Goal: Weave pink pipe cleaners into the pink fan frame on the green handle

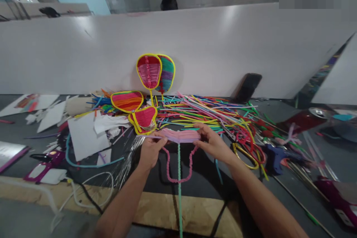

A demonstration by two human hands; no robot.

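Between my hands is a half-filled pipe-cleaner fan (179, 181), with a pink looped outline and a light green stem running down its middle toward me. Packed rows of pink pipe cleaner (181, 134) fill the band along its far edge. A lilac pipe cleaner (143, 136) lies along the near side of that band, its loose end sticking out to the left. My left hand (150, 151) is closed, pinching the lilac strand and the fan's left edge between thumb and fingers. My right hand (212, 142) is closed on the band's right end.
Finished fans (149, 72) lean against the white partition (83, 55). Loose pipe cleaners (200, 109) lie beyond my hands. On the right are scissors (245, 156), a blue glue gun (275, 158), a can (304, 119) and a phone (249, 87). White card (87, 135) and cables lie left.
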